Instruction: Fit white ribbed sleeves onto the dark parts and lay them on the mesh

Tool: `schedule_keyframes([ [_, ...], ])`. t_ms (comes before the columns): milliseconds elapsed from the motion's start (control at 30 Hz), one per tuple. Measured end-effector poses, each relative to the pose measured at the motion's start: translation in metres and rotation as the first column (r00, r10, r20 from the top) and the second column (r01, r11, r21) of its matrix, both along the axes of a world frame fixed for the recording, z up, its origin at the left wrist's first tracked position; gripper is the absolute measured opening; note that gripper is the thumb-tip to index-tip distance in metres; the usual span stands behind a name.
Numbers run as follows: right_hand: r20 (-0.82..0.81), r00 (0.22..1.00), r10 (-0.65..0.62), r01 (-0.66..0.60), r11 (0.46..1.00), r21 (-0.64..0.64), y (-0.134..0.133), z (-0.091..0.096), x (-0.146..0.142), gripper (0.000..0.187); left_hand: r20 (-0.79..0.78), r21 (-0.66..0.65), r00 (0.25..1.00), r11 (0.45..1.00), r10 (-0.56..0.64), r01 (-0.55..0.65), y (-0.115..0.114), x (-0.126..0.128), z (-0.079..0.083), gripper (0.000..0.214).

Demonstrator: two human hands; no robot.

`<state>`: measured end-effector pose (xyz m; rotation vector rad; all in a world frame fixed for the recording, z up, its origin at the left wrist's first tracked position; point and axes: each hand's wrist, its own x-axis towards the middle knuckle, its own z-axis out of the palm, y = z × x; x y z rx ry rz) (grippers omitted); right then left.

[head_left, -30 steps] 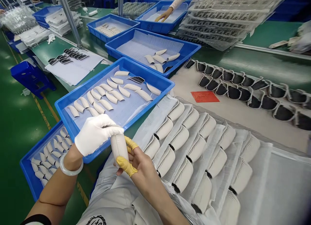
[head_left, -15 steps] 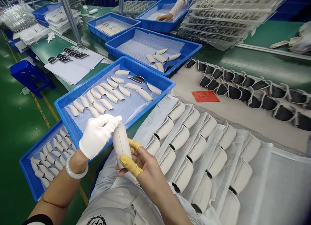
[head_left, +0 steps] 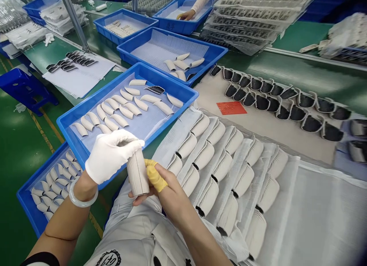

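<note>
Between my two hands is a beige ribbed curved cover [head_left: 138,173] with a dark line running down its length. My left hand [head_left: 110,155], in a white glove, pinches its upper end between thumb and fingers. From the right side, my right hand [head_left: 160,183], with yellow finger cots on some fingers, holds its lower part; some of its fingers are hidden behind the cover. Just beyond my hands, a blue tray [head_left: 64,118] holds several similar curved covers [head_left: 125,111] on a white lining. To the right, rows of ribbed covers [head_left: 208,197] lie between strips of white sheet.
Another blue tray [head_left: 27,212] with covers sits low at the left. Black-lined pieces [head_left: 262,102] stand in rows beyond a red card [head_left: 231,108]. Stacked clear plastic trays [head_left: 252,25] rise at the back. A co-worker's hand [head_left: 186,15] reaches into a far tray.
The cover has turned slightly, becoming more upright. My right thumb has shifted up along its side, and my left hand still grips the top. The whole view has swung a little right.
</note>
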<state>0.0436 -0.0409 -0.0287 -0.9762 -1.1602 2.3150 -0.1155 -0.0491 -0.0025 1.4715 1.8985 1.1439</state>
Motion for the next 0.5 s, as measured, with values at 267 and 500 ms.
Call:
schedule_keyframes([
  [267, -0.078, 0.992, 0.097, -0.099, 0.995, -0.018, 0.006, 0.009, 0.001, 0.06, 0.033, 0.062, 0.999, 0.998, -0.015, 0.013, 0.003, -0.003, 0.003, 0.011],
  [500, -0.081, 0.993, 0.091, -0.092, 0.996, -0.004, -0.005, 0.018, 0.002, 0.073, 0.246, 0.142, 0.969, 0.989, -0.006, -0.03, 0.0, -0.005, 0.007, 0.005],
])
